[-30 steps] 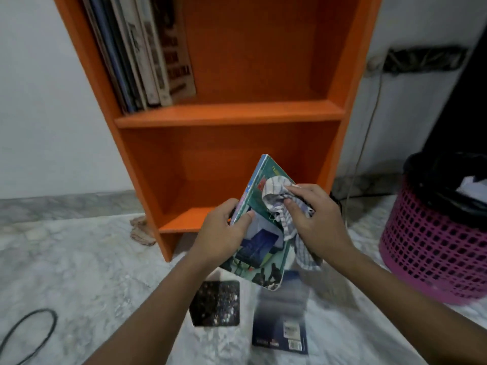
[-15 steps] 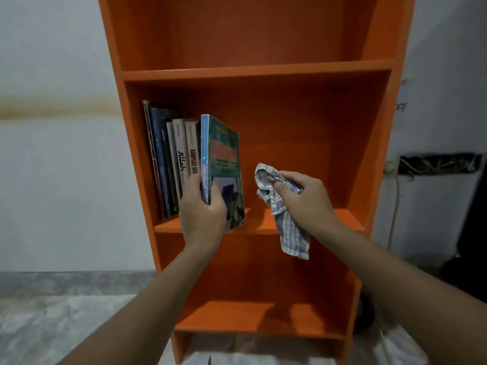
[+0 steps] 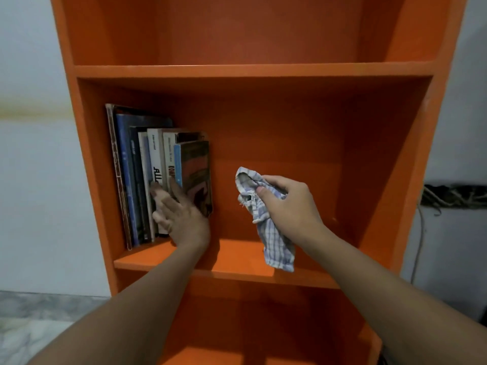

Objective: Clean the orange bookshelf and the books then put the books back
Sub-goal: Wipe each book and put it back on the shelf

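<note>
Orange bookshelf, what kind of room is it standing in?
Probably a room in a home. The orange bookshelf holds a row of books and stands by a plain white wall on a marble-look floor. The right hand holds a checked cloth.

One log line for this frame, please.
left hand: straight fingers touching row of upright books | right hand: grips crumpled blue-checked cloth | orange wooden bookshelf: books at middle shelf's left end

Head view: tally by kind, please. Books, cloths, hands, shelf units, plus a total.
books: 7 (by spines; the thin ones are hard to separate)
checked cloth: 1, in the grip of the right hand
hands: 2, counting the left hand, flat against the books
orange bookshelf: 1
Total: 11
</note>
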{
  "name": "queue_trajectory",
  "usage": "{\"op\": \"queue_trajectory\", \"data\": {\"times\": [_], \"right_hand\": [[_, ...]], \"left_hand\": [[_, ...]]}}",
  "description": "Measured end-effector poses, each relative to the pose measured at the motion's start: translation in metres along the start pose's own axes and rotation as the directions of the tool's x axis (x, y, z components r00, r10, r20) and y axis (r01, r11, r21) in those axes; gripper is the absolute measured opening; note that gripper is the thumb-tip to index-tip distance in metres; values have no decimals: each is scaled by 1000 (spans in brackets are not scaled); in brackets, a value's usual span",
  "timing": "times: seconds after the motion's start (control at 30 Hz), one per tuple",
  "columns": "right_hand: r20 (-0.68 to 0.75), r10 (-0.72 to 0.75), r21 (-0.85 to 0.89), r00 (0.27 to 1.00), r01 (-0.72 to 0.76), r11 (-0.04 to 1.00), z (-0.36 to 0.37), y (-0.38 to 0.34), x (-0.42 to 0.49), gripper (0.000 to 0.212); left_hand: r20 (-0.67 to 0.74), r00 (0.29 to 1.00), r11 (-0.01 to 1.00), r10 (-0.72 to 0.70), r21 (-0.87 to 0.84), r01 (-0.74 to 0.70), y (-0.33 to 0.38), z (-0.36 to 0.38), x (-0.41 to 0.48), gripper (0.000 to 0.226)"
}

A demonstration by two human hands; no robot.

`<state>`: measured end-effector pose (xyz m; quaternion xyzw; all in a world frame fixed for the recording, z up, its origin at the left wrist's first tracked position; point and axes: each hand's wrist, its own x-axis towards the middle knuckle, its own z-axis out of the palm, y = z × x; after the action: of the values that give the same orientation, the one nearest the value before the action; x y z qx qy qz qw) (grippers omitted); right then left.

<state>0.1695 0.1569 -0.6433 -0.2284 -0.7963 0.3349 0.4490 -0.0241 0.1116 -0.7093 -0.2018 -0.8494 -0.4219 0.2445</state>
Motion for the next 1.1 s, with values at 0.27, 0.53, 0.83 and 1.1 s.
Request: {"op": "queue_trajectory", "data": {"times": [0.27, 0.53, 0.83, 1.1], "right_hand": [[37, 1, 31, 999, -2, 1000, 12, 0, 17, 36], [47, 30, 33, 998, -32, 999, 19, -4, 19, 10], [22, 3, 22, 1000, -3, 1000, 7, -7, 17, 23], [5, 3, -3, 1000, -3, 1000, 5, -15, 6, 34]], "left_hand": [[396, 715, 247, 576, 749, -615, -7, 10, 29, 72], [388, 816, 208, 429, 836, -507, 10, 38, 69, 81], [503, 733, 53, 458, 808, -587, 27, 20, 69, 67], [626, 588, 18, 513, 677, -736, 39, -47, 72, 60]]}}
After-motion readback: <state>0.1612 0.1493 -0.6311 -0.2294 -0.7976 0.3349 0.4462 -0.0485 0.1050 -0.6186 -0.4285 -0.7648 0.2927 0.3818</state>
